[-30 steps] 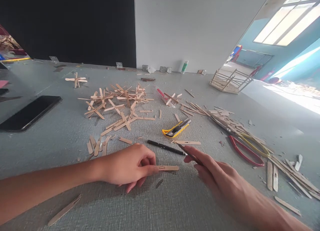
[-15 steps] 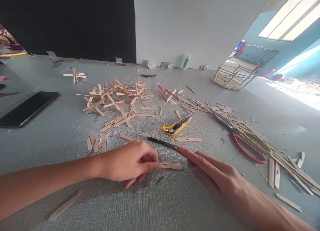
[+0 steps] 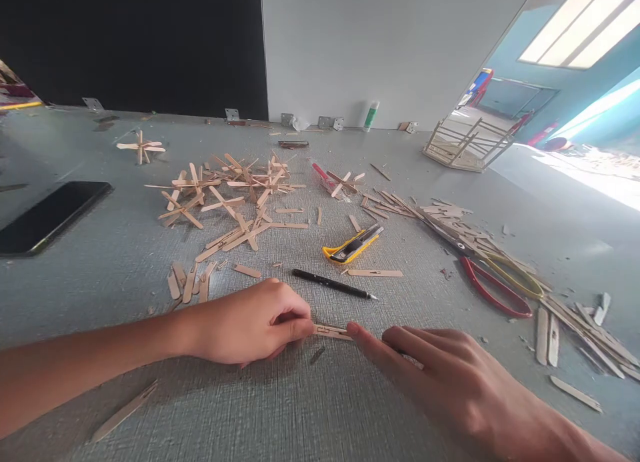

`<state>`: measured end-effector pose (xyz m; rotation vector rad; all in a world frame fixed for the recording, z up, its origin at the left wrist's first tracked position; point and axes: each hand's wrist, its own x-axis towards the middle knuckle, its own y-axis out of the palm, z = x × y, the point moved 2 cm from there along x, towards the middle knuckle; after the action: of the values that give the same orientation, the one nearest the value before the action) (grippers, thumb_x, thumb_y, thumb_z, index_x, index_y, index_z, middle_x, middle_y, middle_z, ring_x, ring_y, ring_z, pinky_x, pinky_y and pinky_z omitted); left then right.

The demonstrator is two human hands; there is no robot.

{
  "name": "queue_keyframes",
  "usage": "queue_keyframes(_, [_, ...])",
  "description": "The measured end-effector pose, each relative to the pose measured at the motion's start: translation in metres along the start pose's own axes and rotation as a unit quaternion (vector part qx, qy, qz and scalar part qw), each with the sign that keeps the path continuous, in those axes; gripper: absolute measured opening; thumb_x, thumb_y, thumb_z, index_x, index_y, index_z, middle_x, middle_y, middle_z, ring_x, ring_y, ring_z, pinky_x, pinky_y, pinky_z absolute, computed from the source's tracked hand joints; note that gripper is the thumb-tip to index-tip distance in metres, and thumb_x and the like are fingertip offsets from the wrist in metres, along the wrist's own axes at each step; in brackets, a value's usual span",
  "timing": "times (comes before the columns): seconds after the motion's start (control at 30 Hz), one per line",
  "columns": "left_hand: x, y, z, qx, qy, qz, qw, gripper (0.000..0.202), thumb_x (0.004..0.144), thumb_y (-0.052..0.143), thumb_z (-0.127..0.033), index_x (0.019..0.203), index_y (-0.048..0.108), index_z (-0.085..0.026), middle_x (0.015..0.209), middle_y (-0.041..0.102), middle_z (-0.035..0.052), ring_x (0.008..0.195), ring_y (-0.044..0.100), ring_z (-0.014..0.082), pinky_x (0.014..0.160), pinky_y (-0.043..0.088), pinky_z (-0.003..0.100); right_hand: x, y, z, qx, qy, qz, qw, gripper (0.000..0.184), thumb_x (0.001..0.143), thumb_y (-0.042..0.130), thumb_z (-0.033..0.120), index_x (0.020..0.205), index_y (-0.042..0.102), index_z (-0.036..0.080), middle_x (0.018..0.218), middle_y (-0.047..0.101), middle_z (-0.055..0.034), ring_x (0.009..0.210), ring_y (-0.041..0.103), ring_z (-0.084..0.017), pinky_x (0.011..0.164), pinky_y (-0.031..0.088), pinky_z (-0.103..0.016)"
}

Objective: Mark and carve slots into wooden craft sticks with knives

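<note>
The marked wooden stick [image 3: 330,331] lies between both hands, its long axis running left to right, right end slightly nearer. The left hand [image 3: 255,322] pinches its left end; the right hand's [image 3: 445,365] forefinger touches its right, the other fingers' grip unclear. The table [image 3: 310,422] is grey and textured; a bright window [image 3: 580,25] stands far right. A pen [image 3: 333,284], then a yellow cutter [image 3: 353,244], lie beyond.

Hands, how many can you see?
2: the left hand pinches a wooden stick, and the right hand, across from it, touches the same stick. No other hands show.
</note>
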<state>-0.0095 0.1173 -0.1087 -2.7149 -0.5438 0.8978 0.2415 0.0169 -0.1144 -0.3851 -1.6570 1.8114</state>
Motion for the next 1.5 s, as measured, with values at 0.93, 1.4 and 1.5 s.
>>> queue_keyframes(0.93, [0.003,0.005,-0.001,0.079,0.063,-0.058,0.993,0.041,0.102,0.047,-0.033,0.065,0.038,-0.02,0.055,0.039,-0.0066,0.048,0.033,0.0089,0.046,0.025,0.024,0.004,0.005,0.003,-0.038,-0.012,-0.016,0.999,0.043,0.11,0.029,0.01,0.15,0.043,0.002,0.074,0.053,0.0002,0.057,0.051,-0.014,0.048,0.037,-0.032])
queue_keyframes(1.4, [0.006,0.005,0.0,0.112,0.112,-0.08,0.984,0.042,0.102,0.046,-0.029,0.063,0.034,-0.02,0.057,0.037,-0.0062,0.054,0.033,0.0105,0.05,0.024,0.026,0.001,0.003,0.016,-0.088,-0.004,-0.011,0.996,0.047,0.109,0.023,0.011,0.148,0.045,-0.002,0.075,0.057,-0.0008,0.059,0.055,-0.013,0.051,0.042,-0.029])
queue_keyframes(1.5, [0.006,0.005,-0.001,0.113,0.116,-0.08,0.984,0.041,0.102,0.047,-0.027,0.062,0.036,-0.019,0.057,0.037,-0.0065,0.055,0.033,0.0104,0.05,0.025,0.025,0.0,0.004,0.021,-0.111,0.002,-0.006,0.994,0.049,0.108,0.023,0.01,0.151,0.043,-0.002,0.077,0.058,-0.0018,0.063,0.056,-0.014,0.053,0.041,-0.03])
